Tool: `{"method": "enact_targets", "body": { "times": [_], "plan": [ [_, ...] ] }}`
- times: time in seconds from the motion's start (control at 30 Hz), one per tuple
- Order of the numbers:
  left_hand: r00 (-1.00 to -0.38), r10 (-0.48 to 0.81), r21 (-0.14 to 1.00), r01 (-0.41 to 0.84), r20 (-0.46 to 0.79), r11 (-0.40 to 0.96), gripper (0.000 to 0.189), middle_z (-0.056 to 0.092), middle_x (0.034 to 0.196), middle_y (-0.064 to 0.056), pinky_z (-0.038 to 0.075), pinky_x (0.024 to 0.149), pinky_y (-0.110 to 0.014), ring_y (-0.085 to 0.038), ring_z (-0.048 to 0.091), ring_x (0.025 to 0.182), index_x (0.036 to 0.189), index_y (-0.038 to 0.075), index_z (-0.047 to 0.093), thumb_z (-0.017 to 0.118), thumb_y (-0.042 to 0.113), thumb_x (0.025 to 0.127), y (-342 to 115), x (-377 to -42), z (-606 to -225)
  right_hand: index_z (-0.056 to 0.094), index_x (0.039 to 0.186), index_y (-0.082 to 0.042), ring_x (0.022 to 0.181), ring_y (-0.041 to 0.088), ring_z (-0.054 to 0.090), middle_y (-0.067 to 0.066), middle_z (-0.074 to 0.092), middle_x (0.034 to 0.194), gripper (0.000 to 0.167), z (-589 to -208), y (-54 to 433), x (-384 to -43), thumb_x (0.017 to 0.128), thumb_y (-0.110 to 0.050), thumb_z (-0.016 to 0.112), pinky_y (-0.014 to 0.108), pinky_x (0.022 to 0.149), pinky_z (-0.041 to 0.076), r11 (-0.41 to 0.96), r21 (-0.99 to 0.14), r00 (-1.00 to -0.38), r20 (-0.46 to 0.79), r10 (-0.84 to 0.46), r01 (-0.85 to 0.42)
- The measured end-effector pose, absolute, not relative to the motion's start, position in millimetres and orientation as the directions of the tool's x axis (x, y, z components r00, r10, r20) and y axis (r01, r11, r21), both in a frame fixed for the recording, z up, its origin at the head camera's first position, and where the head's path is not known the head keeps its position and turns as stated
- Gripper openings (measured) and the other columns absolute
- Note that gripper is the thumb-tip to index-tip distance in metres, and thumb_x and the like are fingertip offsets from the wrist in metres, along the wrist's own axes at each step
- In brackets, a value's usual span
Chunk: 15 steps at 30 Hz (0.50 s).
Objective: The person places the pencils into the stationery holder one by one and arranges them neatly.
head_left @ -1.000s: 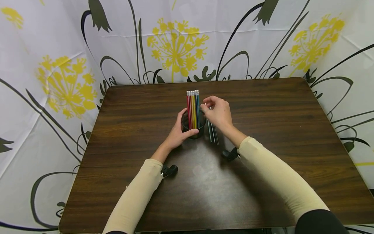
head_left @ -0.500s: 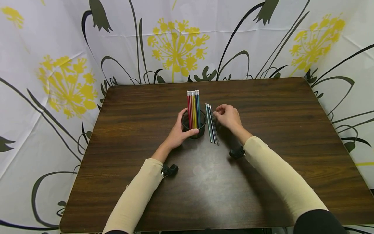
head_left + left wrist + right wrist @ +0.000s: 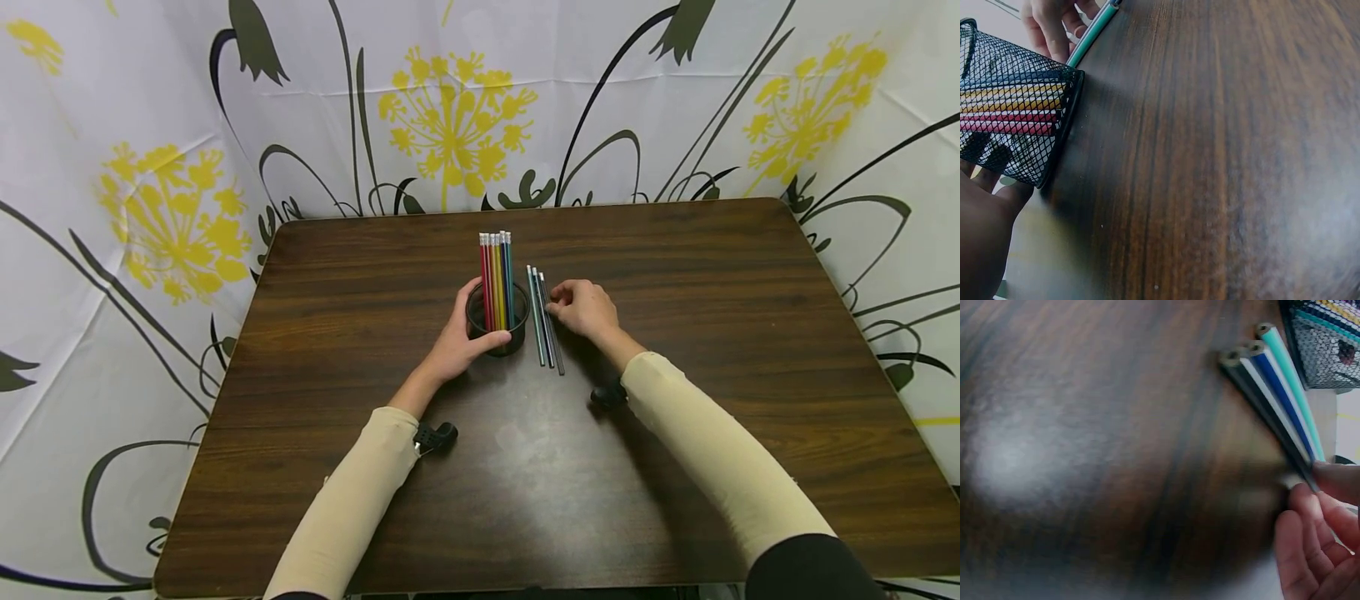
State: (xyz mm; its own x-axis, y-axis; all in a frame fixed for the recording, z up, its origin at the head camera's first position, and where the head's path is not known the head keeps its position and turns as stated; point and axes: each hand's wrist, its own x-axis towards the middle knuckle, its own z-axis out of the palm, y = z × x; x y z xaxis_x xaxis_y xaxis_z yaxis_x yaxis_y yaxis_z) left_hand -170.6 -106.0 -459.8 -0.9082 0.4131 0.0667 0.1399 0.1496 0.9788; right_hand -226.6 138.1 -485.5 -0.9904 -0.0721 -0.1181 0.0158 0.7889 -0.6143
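Observation:
My left hand (image 3: 456,346) grips a black mesh pencil cup (image 3: 519,337), thumb on its near side. Inside the cup stand several pencils (image 3: 497,283) in red, yellow and blue tones, eraser ends up. My right hand (image 3: 588,310) is just right of the cup, over several loose pencils lying side by side. Its thumb and fingertips pinch the dark, outermost pencil (image 3: 1263,406) in the right wrist view. Beside that one lie a blue pencil (image 3: 1282,390) and a mint-green pencil (image 3: 1291,369); unsharpened ends show. The cup's mesh wall (image 3: 1016,53) also shows in the left wrist view.
The brown wood-grain table (image 3: 360,292) runs back to a white curtain (image 3: 585,50) with yellow and dark plant prints. Small black wrist cameras sit at both wrists, the left camera (image 3: 437,437) close over the tabletop.
My right hand moves right from beside the cup, then comes down and slightly toward me onto the outermost loose pencil, which shifts a little. My left hand and the cup stay put.

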Motion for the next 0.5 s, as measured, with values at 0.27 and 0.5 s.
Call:
{"method": "enact_targets", "body": {
  "times": [0.27, 0.5],
  "plan": [
    [-0.915, 0.398, 0.979, 0.135, 0.063, 0.155, 0.087, 0.030, 0.151, -0.016, 0.025, 0.111, -0.055, -0.030, 0.035, 0.133, 0.155, 0.014, 0.013, 0.070, 0.010, 0.089, -107, -171, -459, 0.071, 0.111, -0.016, 0.096, 0.030, 0.063, 0.008, 0.069, 0.105, 0.032, -470, 132, -224, 0.082, -0.029, 0.072, 0.050, 0.079, 0.049, 0.892, -0.449, -0.978, -0.202, -0.045, 0.051],
    [-0.915, 0.400, 0.979, 0.130, 0.058, 0.156, 0.088, 0.030, 0.152, -0.015, 0.025, 0.112, -0.052, -0.029, 0.035, 0.134, 0.155, 0.013, 0.013, 0.072, 0.012, 0.089, -106, -170, -460, 0.070, 0.110, -0.014, 0.096, 0.033, 0.062, 0.010, 0.068, 0.108, 0.031, -464, 131, -220, 0.081, -0.024, 0.067, 0.050, 0.079, 0.049, 0.900, -0.430, -0.976, -0.214, -0.028, 0.068]
  ]
}}
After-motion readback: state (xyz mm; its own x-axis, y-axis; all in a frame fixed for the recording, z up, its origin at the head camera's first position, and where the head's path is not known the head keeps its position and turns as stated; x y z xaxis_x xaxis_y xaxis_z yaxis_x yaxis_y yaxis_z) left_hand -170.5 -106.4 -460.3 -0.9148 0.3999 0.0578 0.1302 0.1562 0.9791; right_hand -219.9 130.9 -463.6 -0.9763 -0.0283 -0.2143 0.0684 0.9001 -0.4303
